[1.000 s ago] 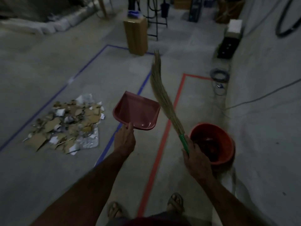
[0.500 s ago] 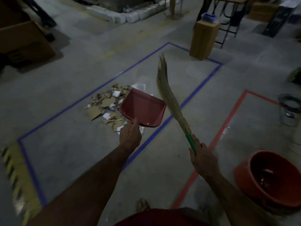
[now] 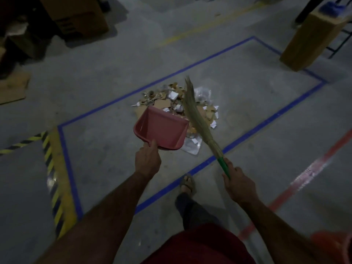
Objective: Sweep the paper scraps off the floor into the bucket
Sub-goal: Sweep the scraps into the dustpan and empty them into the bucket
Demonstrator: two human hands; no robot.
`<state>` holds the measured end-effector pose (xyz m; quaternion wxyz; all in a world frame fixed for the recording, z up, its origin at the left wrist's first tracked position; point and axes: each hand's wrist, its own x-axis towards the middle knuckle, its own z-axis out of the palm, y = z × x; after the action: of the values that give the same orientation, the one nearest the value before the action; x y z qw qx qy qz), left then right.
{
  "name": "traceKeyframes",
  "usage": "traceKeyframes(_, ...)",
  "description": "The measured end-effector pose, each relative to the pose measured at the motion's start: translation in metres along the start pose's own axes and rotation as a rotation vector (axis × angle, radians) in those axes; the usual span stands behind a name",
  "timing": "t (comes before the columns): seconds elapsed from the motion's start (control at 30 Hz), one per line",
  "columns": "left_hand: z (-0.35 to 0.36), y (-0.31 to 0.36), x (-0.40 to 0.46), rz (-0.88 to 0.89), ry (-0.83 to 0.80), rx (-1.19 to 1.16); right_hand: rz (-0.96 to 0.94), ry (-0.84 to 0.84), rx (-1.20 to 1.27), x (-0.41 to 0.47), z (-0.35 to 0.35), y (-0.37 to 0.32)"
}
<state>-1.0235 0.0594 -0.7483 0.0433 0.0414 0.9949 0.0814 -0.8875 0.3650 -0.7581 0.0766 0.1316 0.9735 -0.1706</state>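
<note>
Scraps (image 3: 172, 101) now sit right in front of the dustpan (image 3: 162, 128) gripped by the left hand (image 3: 147, 161), right hand (image 3: 239, 184) wrapped round the broom (image 3: 198, 121), bucket (image 3: 332, 244) probably that orange blur now behind, so sweeping's about to start.

pink dustpan (image 3: 162, 129), green broom handle (image 3: 223, 166), blue tape (image 3: 266, 119)

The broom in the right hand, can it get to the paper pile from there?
Probably yes. The right hand grips the broom by its green handle, and its bristles already hang over the paper scraps. Nothing blocks the way; the dustpan sits just left of it.
</note>
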Motion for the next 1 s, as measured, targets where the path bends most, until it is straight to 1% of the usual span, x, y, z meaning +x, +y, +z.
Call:
traceKeyframes(0.2, 0.009, -0.053, 0.095, -0.072, -0.07, 0.058, 0.034, -0.176, -0.023, 0.117, 0.029, -0.046)
traceKeyframes(0.3, 0.008, -0.08, 0.136, -0.077, -0.099, 0.082, 0.083, -0.269, 0.009, 0.161, 0.035, -0.065)
traceKeyframes(0.37, 0.006, -0.096, 0.166, -0.083, -0.095, 0.089, 0.082, -0.306, -0.011, 0.19, 0.036, -0.076)
traceKeyframes(0.47, 0.005, -0.115, 0.208, -0.106, -0.143, 0.08, 0.114, -0.325, -0.041, 0.232, 0.034, -0.094)
traceKeyframes(0.63, -0.002, -0.143, 0.264, -0.087, -0.203, 0.102, 0.147, -0.292, -0.047, 0.282, 0.031, -0.126)
traceKeyframes(0.8, 0.015, -0.181, 0.331, -0.008, -0.287, 0.127, 0.2, -0.28, -0.029, 0.328, 0.045, -0.168)
traceKeyframes(0.93, 0.04, -0.207, 0.39, 0.095, -0.356, 0.131, 0.357, -0.255, 0.0, 0.358, 0.077, -0.2)
traceKeyframes(1.0, 0.056, -0.22, 0.417, 0.139, -0.414, 0.147, 0.438, -0.276, 0.053, 0.372, 0.099, -0.214)
